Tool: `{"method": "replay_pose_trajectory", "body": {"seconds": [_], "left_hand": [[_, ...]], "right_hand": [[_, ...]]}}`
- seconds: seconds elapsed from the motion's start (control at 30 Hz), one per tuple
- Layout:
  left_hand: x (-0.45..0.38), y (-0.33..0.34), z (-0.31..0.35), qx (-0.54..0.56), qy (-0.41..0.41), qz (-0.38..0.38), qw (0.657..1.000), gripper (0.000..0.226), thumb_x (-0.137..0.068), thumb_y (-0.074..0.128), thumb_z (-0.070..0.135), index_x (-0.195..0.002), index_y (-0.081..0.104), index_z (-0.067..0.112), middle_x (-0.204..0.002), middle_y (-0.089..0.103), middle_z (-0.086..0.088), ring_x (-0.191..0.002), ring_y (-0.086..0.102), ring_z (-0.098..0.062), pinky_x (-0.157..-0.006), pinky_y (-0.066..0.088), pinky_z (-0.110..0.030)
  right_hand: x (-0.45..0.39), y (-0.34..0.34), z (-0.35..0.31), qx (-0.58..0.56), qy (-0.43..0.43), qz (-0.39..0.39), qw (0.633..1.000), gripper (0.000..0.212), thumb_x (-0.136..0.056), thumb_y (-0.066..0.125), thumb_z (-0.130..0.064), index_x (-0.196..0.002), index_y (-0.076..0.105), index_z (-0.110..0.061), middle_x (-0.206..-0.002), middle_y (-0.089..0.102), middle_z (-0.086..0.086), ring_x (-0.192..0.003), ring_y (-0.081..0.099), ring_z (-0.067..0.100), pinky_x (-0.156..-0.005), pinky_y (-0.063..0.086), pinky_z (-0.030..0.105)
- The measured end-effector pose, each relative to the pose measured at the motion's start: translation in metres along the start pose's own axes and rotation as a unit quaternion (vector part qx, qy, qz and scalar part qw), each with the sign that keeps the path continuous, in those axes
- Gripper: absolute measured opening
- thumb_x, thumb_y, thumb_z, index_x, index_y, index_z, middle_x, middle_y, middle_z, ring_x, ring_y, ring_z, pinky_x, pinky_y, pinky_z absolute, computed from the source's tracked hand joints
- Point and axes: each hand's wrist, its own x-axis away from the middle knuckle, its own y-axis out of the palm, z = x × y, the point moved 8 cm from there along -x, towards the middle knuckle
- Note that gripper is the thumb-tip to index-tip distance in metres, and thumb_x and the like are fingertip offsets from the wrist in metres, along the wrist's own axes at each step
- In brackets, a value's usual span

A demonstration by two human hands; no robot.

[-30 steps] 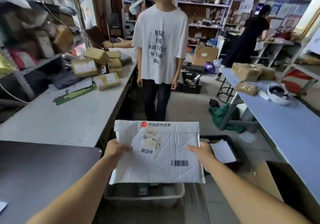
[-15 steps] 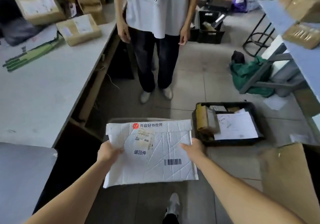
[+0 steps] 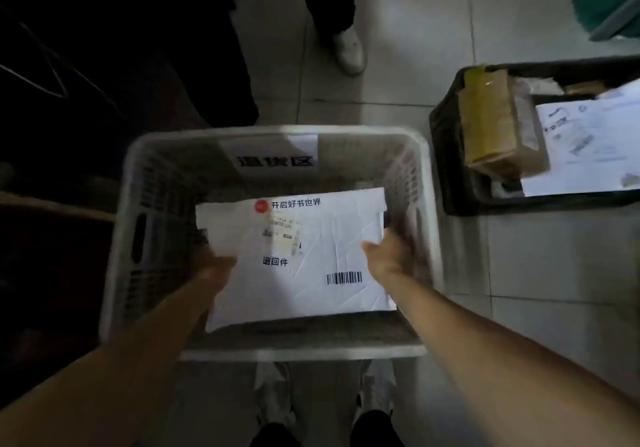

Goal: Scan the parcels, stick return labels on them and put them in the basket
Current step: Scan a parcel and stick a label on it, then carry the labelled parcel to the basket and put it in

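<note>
Two hands, left (image 3: 216,265) & right (image 3: 384,256), gripped the parcel (image 3: 311,256) by its side edges, fingers curled round. Parcel had dropped from chest height above the basket (image 3: 114,273) to inside it, w/ label on; release looked next.

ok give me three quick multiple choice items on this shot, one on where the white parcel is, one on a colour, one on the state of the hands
1. Where is the white parcel?
A. on a table
B. inside the grey basket
C. in the black crate

2. What colour is the crate to the right?
A. black
B. red
C. yellow

3. How is the parcel held?
A. left hand only
B. lying free
C. both hands, with the right hand

Answers: 1 B, basket walls surround it; 2 A, its rim is black; 3 C, a hand grips each side edge.
</note>
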Motion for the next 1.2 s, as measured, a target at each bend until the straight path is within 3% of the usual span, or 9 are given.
{"method": "replay_pose_trajectory", "body": {"seconds": [0.1, 0.37, 0.53, 0.7, 0.83, 0.93, 1.03, 1.1, 1.2], "left_hand": [[-0.052, 0.047, -0.031, -0.001, 0.02, -0.021, 1.0, 0.054, -0.087, 0.072, 0.002, -0.137, 0.052, 0.001, -0.134, 0.056, -0.011, -0.124, 0.053, -0.032, -0.106, 0.045, -0.052], [-0.116, 0.123, -0.057, -0.069, 0.043, -0.027, 0.996, 0.045, -0.09, 0.07, 0.006, -0.131, 0.054, -0.005, -0.133, 0.057, -0.025, -0.121, 0.055, -0.039, -0.105, 0.046, -0.047], [-0.127, 0.131, -0.062, -0.124, 0.031, -0.027, 0.991, 0.045, -0.091, 0.07, 0.008, -0.132, 0.055, -0.003, -0.136, 0.056, -0.025, -0.123, 0.054, -0.038, -0.102, 0.044, -0.039], [-0.098, 0.11, -0.043, -0.205, 0.018, -0.013, 0.978, 0.061, -0.094, 0.067, 0.015, -0.142, 0.036, -0.004, -0.141, 0.047, -0.027, -0.125, 0.05, -0.04, -0.102, 0.045, -0.042], [-0.044, 0.094, 0.01, -0.392, 0.143, -0.017, 0.909, 0.066, -0.095, 0.06, 0.027, -0.149, 0.029, 0.007, -0.145, 0.041, -0.022, -0.127, 0.046, -0.038, -0.104, 0.045, -0.045], [0.014, 0.078, 0.068, -0.51, 0.222, -0.049, 0.83, 0.07, -0.095, 0.057, 0.037, -0.154, 0.022, 0.023, -0.158, 0.025, -0.011, -0.142, 0.029, -0.032, -0.118, 0.028, -0.044], [0.083, 0.047, 0.123, -0.568, 0.262, -0.06, 0.778, 0.075, -0.094, 0.056, 0.048, -0.156, 0.019, 0.028, -0.162, 0.016, -0.01, -0.148, 0.017, -0.034, -0.121, 0.015, -0.052], [0.132, 0.02, 0.153, -0.59, 0.279, -0.049, 0.756, 0.078, -0.094, 0.053, 0.054, -0.157, 0.016, 0.029, -0.166, 0.007, -0.011, -0.151, 0.008, -0.036, -0.122, 0.007, -0.055], [0.207, -0.032, 0.201, -0.567, 0.302, -0.028, 0.766, 0.077, -0.09, 0.055, 0.056, -0.154, 0.023, 0.027, -0.162, 0.015, -0.011, -0.148, 0.014, -0.036, -0.122, 0.009, -0.055]], "right_hand": [[-0.048, 0.035, 0.036, 0.024, 0.03, 0.018, 0.999, 0.038, -0.094, 0.066, -0.028, -0.119, 0.058, -0.001, -0.124, 0.063, 0.02, -0.114, 0.061, 0.037, -0.088, 0.049, 0.035], [-0.124, 0.089, 0.091, 0.033, 0.046, 0.008, 0.998, 0.048, -0.095, 0.065, -0.022, -0.135, 0.052, 0.0, -0.134, 0.06, 0.018, -0.122, 0.058, 0.036, -0.095, 0.047, 0.035], [-0.134, 0.093, 0.097, 0.053, 0.03, 0.01, 0.998, 0.055, -0.092, 0.067, -0.023, -0.139, 0.048, -0.002, -0.134, 0.059, 0.017, -0.123, 0.056, 0.035, -0.096, 0.046, 0.033], [-0.11, 0.067, 0.077, 0.116, 0.018, 0.014, 0.993, 0.042, -0.092, 0.062, -0.02, -0.127, 0.053, 0.001, -0.126, 0.062, 0.021, -0.114, 0.06, 0.038, -0.086, 0.05, 0.035], [-0.063, 0.042, 0.014, 0.291, -0.123, -0.003, 0.949, 0.048, -0.094, 0.056, -0.031, -0.134, 0.046, -0.007, -0.132, 0.054, 0.017, -0.121, 0.052, 0.035, -0.092, 0.049, 0.04], [-0.01, 0.021, -0.039, 0.395, -0.215, -0.052, 0.892, 0.054, -0.096, 0.05, -0.036, -0.145, 0.038, -0.014, -0.148, 0.039, 0.013, -0.135, 0.035, 0.033, -0.106, 0.04, 0.044], [0.056, -0.016, -0.091, 0.445, -0.258, -0.062, 0.856, 0.061, -0.096, 0.052, -0.038, -0.15, 0.033, -0.017, -0.159, 0.023, 0.014, -0.144, 0.022, 0.035, -0.115, 0.027, 0.051], [0.103, -0.042, -0.121, 0.465, -0.268, -0.056, 0.842, 0.064, -0.093, 0.056, -0.04, -0.15, 0.035, -0.018, -0.159, 0.022, 0.016, -0.143, 0.022, 0.036, -0.114, 0.026, 0.052], [0.177, -0.095, -0.172, 0.458, -0.287, -0.031, 0.841, 0.067, -0.09, 0.06, -0.042, -0.147, 0.036, -0.016, -0.155, 0.027, 0.017, -0.139, 0.026, 0.036, -0.111, 0.029, 0.051]]}}
